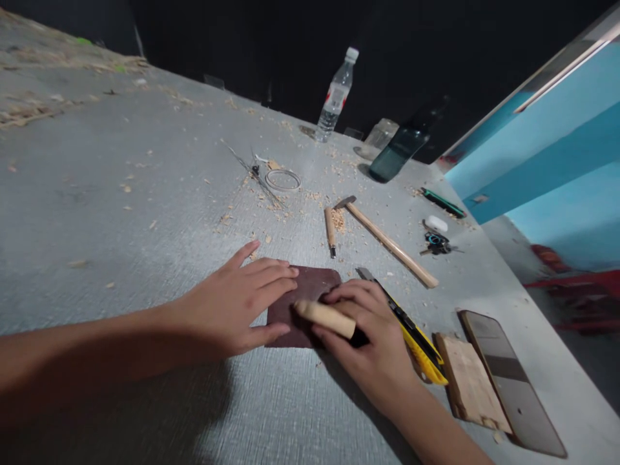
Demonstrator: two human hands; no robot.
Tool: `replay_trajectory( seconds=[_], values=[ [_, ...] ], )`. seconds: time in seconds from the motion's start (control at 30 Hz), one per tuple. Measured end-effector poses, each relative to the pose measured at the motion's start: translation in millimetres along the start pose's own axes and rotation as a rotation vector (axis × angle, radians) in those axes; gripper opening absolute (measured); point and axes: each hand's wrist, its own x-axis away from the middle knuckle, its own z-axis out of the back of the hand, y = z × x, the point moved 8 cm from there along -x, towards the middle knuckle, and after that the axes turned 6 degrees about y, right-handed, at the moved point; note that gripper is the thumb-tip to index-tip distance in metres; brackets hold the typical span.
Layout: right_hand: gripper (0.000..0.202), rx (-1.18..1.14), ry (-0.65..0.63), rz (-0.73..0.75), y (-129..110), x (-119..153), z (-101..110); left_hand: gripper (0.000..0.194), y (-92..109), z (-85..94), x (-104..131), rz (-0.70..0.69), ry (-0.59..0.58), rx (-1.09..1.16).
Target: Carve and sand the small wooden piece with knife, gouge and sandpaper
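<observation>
A dark reddish-brown sheet that looks like sandpaper (pixel 317 281) lies flat on the grey table. My left hand (pixel 242 300) is spread open, its fingertips resting on the sheet's left side. Over the sheet, my right hand (pixel 368 329) is closed around a small pale carved wooden piece (pixel 324 316) with a rounded end pointing left. The piece's right end is hidden in the fingers, and whether it touches the sheet is hard to tell. Just right of my right hand lies a yellow and black utility knife (pixel 419 345) with its blade out.
Beyond the sheet lie a wooden-handled carving tool (pixel 330 232) and a hammer (pixel 387 242). A wood block (pixel 472 381) and a phone (pixel 518 387) sit at right. A water bottle (pixel 334 97), dark bottle (pixel 400 148) and jar (pixel 380 137) stand behind. Wood shavings are scattered around.
</observation>
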Motion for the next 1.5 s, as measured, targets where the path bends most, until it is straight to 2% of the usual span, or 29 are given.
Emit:
replay_trajectory(
  seconds=[0.07,0.2,0.37,0.5,0.63,0.77,0.8,0.9,0.97,1.07,1.2,1.33,1.5],
  values=[
    [0.010,-0.054,-0.058,0.023,-3,0,-5,0.053,1,0.9,0,-0.001,0.005,0.005],
    [0.010,0.101,0.087,-0.037,4,0,7,0.053,1,2.0,-1,0.001,0.003,0.007],
    [0.013,-0.048,-0.054,0.039,-2,2,-5,0.054,1,0.7,-2,0.005,-0.006,0.001],
    [0.013,0.100,0.076,-0.026,5,1,6,0.054,1,-0.7,-1,-0.004,-0.004,-0.013],
    [0.011,-0.055,-0.055,0.028,-2,2,-4,0.054,1,-0.3,-1,0.002,0.001,-0.012],
    [0.011,0.091,0.069,-0.021,4,0,5,0.055,1,0.4,-1,0.000,-0.001,-0.008],
    [0.010,0.072,0.062,-0.007,2,0,4,0.055,1,0.5,-1,-0.001,0.000,-0.007],
    [0.009,-0.081,-0.067,0.053,-5,1,-6,0.054,0,0.1,-1,0.006,0.004,0.003],
    [0.012,-0.044,-0.054,0.032,-3,1,-5,0.054,0,-0.4,0,0.011,0.006,0.010],
    [0.014,0.091,0.051,-0.012,2,1,4,0.054,0,-0.3,0,0.008,0.012,0.012],
    [0.014,-0.009,-0.068,0.065,-6,4,-5,0.054,0,-0.8,-1,0.005,-0.003,0.006],
    [0.014,0.114,0.060,0.004,1,2,4,0.055,0,-0.2,-1,0.008,-0.004,0.003],
    [0.012,-0.039,-0.076,0.083,-7,3,-7,0.057,0,-0.9,-1,0.009,-0.005,-0.006]
  ],
)
